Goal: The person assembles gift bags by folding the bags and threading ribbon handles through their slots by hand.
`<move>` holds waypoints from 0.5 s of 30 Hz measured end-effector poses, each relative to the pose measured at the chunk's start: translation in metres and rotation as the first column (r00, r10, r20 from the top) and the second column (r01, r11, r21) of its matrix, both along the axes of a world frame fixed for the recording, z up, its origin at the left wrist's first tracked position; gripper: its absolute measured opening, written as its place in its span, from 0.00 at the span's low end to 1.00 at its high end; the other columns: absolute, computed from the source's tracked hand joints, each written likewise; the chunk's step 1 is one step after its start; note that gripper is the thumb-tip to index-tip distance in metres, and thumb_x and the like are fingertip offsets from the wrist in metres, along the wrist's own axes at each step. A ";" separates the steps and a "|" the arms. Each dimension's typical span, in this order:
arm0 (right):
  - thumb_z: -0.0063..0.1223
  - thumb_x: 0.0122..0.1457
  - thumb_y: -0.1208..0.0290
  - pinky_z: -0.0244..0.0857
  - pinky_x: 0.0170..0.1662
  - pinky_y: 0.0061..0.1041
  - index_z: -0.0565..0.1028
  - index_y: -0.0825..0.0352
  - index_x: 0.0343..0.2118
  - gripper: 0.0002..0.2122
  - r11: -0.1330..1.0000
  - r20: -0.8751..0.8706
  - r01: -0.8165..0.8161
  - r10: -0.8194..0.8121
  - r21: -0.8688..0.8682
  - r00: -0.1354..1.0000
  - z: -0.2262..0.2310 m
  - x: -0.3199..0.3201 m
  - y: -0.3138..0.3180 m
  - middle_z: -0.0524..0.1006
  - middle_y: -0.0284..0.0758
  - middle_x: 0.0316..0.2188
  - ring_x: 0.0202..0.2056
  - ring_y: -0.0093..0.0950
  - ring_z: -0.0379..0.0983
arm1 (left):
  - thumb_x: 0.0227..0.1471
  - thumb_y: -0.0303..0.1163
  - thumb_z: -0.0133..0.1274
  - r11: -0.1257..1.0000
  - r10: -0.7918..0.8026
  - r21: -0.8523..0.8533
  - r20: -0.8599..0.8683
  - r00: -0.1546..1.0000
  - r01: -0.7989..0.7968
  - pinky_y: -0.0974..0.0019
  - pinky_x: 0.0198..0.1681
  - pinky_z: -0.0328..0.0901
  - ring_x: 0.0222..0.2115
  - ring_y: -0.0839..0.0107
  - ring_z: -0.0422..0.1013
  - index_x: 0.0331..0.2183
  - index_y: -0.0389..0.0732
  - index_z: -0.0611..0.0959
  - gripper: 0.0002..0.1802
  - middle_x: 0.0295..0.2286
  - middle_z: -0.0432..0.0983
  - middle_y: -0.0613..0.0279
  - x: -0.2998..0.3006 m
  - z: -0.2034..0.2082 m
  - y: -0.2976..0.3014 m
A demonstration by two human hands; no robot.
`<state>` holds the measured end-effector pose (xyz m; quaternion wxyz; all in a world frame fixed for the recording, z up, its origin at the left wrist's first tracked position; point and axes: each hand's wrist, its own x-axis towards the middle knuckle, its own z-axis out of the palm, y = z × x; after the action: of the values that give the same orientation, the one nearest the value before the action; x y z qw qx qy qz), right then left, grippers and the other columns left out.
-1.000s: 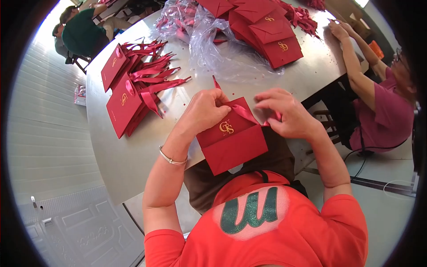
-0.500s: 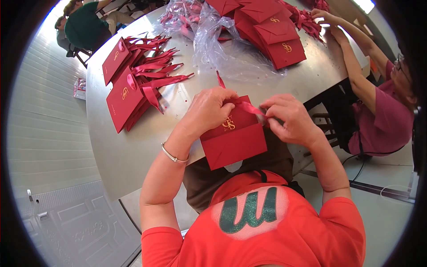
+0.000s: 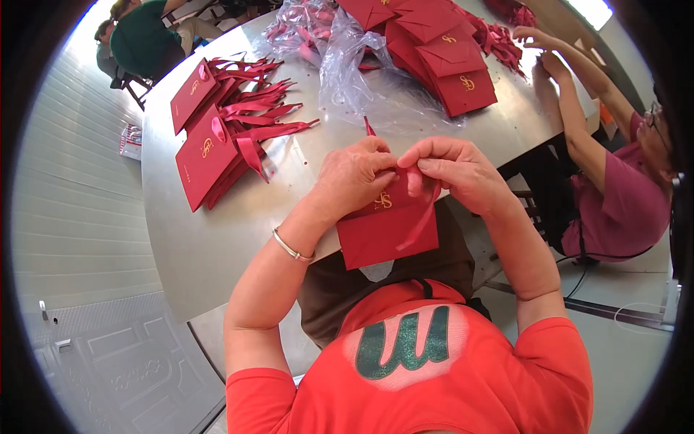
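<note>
Hands [image 3: 353,177] [image 3: 466,177] at red bag [image 3: 376,242], ribbon [image 3: 421,228] — seemingly pinched

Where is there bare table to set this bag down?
Broadest: near-left on the table, between the left bag stack and left forearm. Smaller: between the far bag pile and the co-worker's arm. Crowded: far middle, under pile and clear plastic.

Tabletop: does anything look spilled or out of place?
Small red specks lie loose on the tabletop near the ribboned bags, probably stray scraps; crumpled clear plastic sprawls untidily beside the far pile of bags.
</note>
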<state>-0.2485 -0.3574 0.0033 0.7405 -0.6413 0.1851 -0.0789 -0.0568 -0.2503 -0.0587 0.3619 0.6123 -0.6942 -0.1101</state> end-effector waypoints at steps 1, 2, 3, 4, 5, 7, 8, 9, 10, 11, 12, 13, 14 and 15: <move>0.43 0.63 0.78 0.69 0.35 0.16 0.75 0.71 0.46 0.12 1.000 0.000 -0.004 0.004 -0.001 1.000 -0.003 0.002 -0.002 0.79 0.35 0.30 0.31 0.21 0.76 | 0.48 0.32 0.58 1.000 0.000 -0.010 -0.004 1.000 0.000 0.57 0.36 0.71 0.36 0.58 0.77 0.35 0.48 0.86 0.09 0.36 0.79 0.61 0.000 0.000 0.000; 0.42 0.61 0.81 0.71 0.36 0.18 0.74 0.72 0.49 0.14 0.992 0.091 -0.013 0.002 0.127 0.996 -0.007 0.003 -0.004 0.80 0.38 0.34 0.34 0.24 0.78 | 0.48 0.32 0.58 1.000 0.004 -0.011 -0.004 1.000 -0.004 0.57 0.36 0.71 0.36 0.58 0.77 0.35 0.48 0.86 0.09 0.36 0.79 0.61 0.001 0.000 0.000; 0.41 0.58 0.84 0.72 0.38 0.21 0.74 0.72 0.51 0.18 0.967 0.179 -0.032 -0.014 0.251 0.984 -0.010 0.004 -0.006 0.80 0.41 0.38 0.38 0.27 0.79 | 0.48 0.32 0.59 0.999 0.009 0.033 -0.008 1.000 -0.008 0.59 0.37 0.72 0.36 0.58 0.77 0.35 0.48 0.85 0.09 0.37 0.79 0.62 0.001 0.002 0.001; 0.41 0.58 0.84 0.72 0.38 0.21 0.74 0.72 0.51 0.18 0.968 0.178 -0.035 -0.010 0.250 0.984 -0.012 0.005 -0.007 0.80 0.41 0.38 0.38 0.27 0.79 | 0.49 0.31 0.59 0.997 0.013 0.078 -0.012 1.000 -0.012 0.61 0.39 0.72 0.36 0.58 0.77 0.36 0.49 0.85 0.09 0.38 0.79 0.62 0.001 0.004 0.001; 0.39 0.55 0.86 0.73 0.41 0.23 0.73 0.72 0.52 0.21 0.979 0.200 -0.026 -0.016 0.203 0.980 -0.014 0.005 -0.008 0.80 0.44 0.41 0.41 0.30 0.79 | 0.49 0.31 0.59 0.997 0.016 0.076 -0.013 1.000 -0.015 0.61 0.39 0.72 0.36 0.58 0.77 0.36 0.49 0.85 0.09 0.38 0.79 0.62 0.000 0.002 0.001; 0.37 0.52 0.89 0.73 0.45 0.26 0.72 0.72 0.54 0.24 0.988 0.224 -0.020 -0.015 0.155 0.974 -0.019 0.004 -0.011 0.79 0.47 0.45 0.44 0.33 0.79 | 0.51 0.31 0.57 0.995 0.061 0.081 -0.004 0.998 -0.061 0.61 0.39 0.71 0.37 0.57 0.77 0.36 0.50 0.84 0.08 0.40 0.79 0.62 -0.001 0.000 0.000; 0.36 0.50 0.90 0.72 0.48 0.29 0.72 0.72 0.54 0.26 0.996 0.224 -0.032 0.012 0.086 0.975 -0.023 0.002 -0.013 0.78 0.48 0.46 0.45 0.35 0.78 | 0.51 0.31 0.57 0.995 0.064 0.079 -0.004 0.998 -0.064 0.61 0.39 0.71 0.37 0.57 0.77 0.36 0.50 0.84 0.08 0.40 0.79 0.62 0.000 -0.001 0.000; 0.35 0.49 0.91 0.72 0.50 0.31 0.72 0.72 0.54 0.27 0.999 0.222 -0.043 0.038 0.020 0.974 -0.025 0.001 -0.014 0.78 0.49 0.48 0.46 0.36 0.78 | 0.51 0.32 0.56 0.994 0.054 0.101 -0.015 0.998 -0.052 0.59 0.39 0.71 0.37 0.56 0.76 0.38 0.50 0.84 0.10 0.39 0.78 0.61 0.001 -0.002 0.000; 0.35 0.49 0.91 0.72 0.50 0.31 0.72 0.72 0.54 0.27 0.999 0.221 -0.046 0.040 0.020 0.975 -0.026 0.001 -0.014 0.78 0.49 0.48 0.46 0.36 0.78 | 0.52 0.33 0.56 0.992 0.043 0.123 -0.026 0.999 -0.040 0.57 0.39 0.71 0.38 0.56 0.76 0.40 0.51 0.84 0.11 0.38 0.78 0.61 0.002 -0.002 0.000; 0.35 0.47 0.93 0.71 0.52 0.32 0.72 0.72 0.54 0.29 0.992 0.307 -0.104 0.078 0.071 0.949 -0.026 0.002 -0.015 0.77 0.49 0.48 0.47 0.36 0.78 | 0.52 0.33 0.56 0.992 0.046 0.123 -0.027 0.999 -0.042 0.57 0.39 0.71 0.38 0.56 0.76 0.40 0.51 0.84 0.11 0.38 0.78 0.61 0.003 -0.002 0.001; 0.34 0.46 0.94 0.70 0.54 0.33 0.71 0.72 0.55 0.30 0.979 0.392 -0.164 0.106 0.117 0.914 -0.026 0.003 -0.015 0.77 0.49 0.49 0.47 0.36 0.78 | 0.53 0.33 0.55 0.990 0.045 0.139 -0.044 0.998 -0.039 0.57 0.40 0.70 0.38 0.55 0.76 0.39 0.50 0.84 0.10 0.38 0.78 0.61 0.003 -0.002 0.001; 0.34 0.46 0.94 0.70 0.54 0.33 0.71 0.72 0.55 0.30 0.979 0.391 -0.164 0.106 0.117 0.914 -0.026 0.004 -0.015 0.77 0.49 0.49 0.47 0.36 0.78 | 0.54 0.32 0.54 0.987 0.045 0.154 -0.062 0.997 -0.035 0.57 0.40 0.70 0.38 0.55 0.75 0.39 0.50 0.84 0.10 0.39 0.78 0.60 0.003 -0.001 0.002; 0.37 0.48 0.94 0.70 0.53 0.33 0.72 0.72 0.54 0.28 0.974 0.422 -0.179 0.105 0.140 0.900 -0.025 0.006 -0.014 0.78 0.49 0.48 0.47 0.35 0.78 | 0.54 0.32 0.54 0.987 0.044 0.154 -0.063 0.997 -0.034 0.57 0.40 0.70 0.38 0.55 0.75 0.39 0.50 0.84 0.10 0.39 0.78 0.60 0.002 0.001 0.002; 0.39 0.51 0.93 0.71 0.52 0.32 0.72 0.72 0.54 0.25 0.967 0.453 -0.197 0.104 0.162 0.885 -0.023 0.009 -0.013 0.78 0.48 0.47 0.47 0.35 0.78 | 0.54 0.33 0.54 0.983 0.064 0.174 -0.058 0.996 -0.053 0.56 0.40 0.70 0.38 0.55 0.75 0.38 0.49 0.84 0.08 0.38 0.77 0.60 0.000 0.005 0.003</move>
<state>-0.2394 -0.3703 -0.0201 0.8286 -0.5399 -0.0308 -0.1448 -0.0568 -0.2474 -0.0539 0.3325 0.6577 -0.6520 -0.1783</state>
